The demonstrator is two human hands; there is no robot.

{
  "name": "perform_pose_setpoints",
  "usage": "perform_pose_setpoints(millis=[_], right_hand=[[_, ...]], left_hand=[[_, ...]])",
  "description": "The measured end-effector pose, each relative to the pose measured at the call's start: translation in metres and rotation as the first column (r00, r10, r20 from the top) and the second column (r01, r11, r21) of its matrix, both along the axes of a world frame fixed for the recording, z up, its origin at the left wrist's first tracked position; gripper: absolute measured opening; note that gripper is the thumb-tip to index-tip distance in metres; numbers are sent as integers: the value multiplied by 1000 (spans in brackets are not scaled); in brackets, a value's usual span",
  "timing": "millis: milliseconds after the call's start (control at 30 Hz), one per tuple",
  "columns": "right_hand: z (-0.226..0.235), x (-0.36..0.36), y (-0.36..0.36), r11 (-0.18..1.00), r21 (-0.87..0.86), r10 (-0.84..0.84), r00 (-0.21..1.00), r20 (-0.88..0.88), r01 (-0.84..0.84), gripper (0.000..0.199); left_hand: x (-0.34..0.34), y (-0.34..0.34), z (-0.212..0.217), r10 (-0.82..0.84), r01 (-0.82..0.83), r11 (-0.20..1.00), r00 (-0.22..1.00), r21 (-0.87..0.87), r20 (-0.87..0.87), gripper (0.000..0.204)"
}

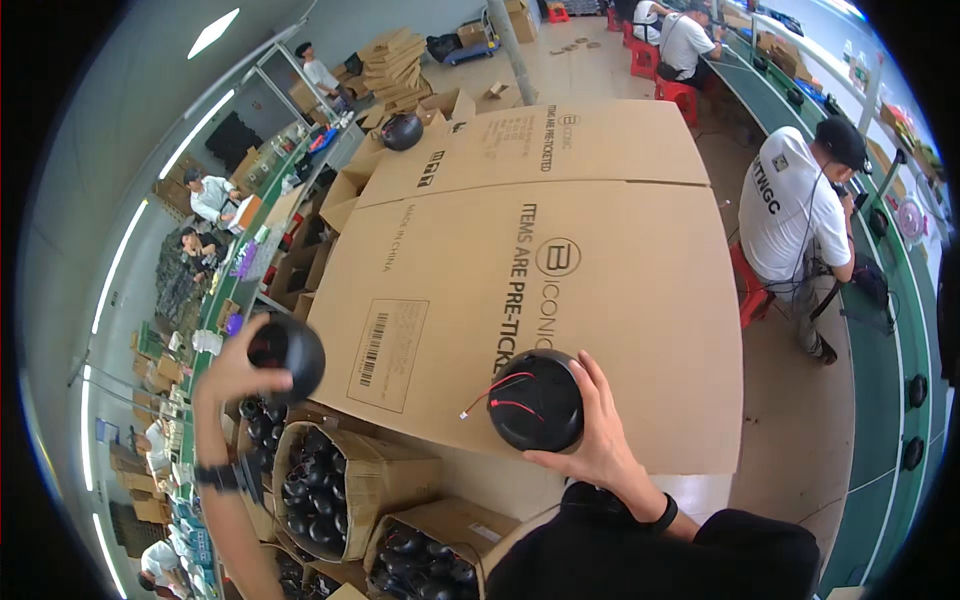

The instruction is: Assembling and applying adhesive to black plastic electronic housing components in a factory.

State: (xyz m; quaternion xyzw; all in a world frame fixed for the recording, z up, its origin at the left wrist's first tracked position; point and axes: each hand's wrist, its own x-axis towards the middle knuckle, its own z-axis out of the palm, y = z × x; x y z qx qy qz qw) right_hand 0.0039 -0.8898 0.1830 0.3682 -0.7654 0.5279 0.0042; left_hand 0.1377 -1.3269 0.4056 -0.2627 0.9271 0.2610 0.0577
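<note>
My left hand (235, 370), slightly blurred, is closed on a black rounded shell (303, 360) with an opening facing the hand. It is held up beside the left edge of the cardboard sheet, above the boxes. My right hand (602, 435) is wrapped round the right side of a black round housing (535, 425), over the near part of the cardboard. Thin red wires (515, 390) with a small white connector (463, 414) come from this housing and lie across its top. Whether the housing rests on the cardboard or is held just above it, I cannot tell.
The large flat cardboard (620, 300) spans the middle. Another black round piece (402, 131) sits at its far left corner. Open cartons (390, 480) full of black round parts stand at the near left. A seated co-worker (800, 215) works at the green bench (875, 400) on the right.
</note>
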Motion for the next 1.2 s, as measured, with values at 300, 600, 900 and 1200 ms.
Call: perform_pose_setpoints(millis=[300,600,900,1200], right_hand=[[-3,5,-73,991,-91,-86,990,115,97,124],[-50,36,-121,852,-267,-432,893,126,450,130],[-39,39,-119,837,-222,-485,866,123,501,133],[-33,50,-165,820,-125,-544,828,135,559,116]], left_hand=[[-256,-192,-59,-93,-35,907,955,-420,-281,136],[-433,-287,-176,-6,-64,984,923,-169,-384,120],[-456,-295,-220,-17,183,969,724,168,-689,126],[-458,-292,-230,-1,21,1000,506,11,-862,116]])
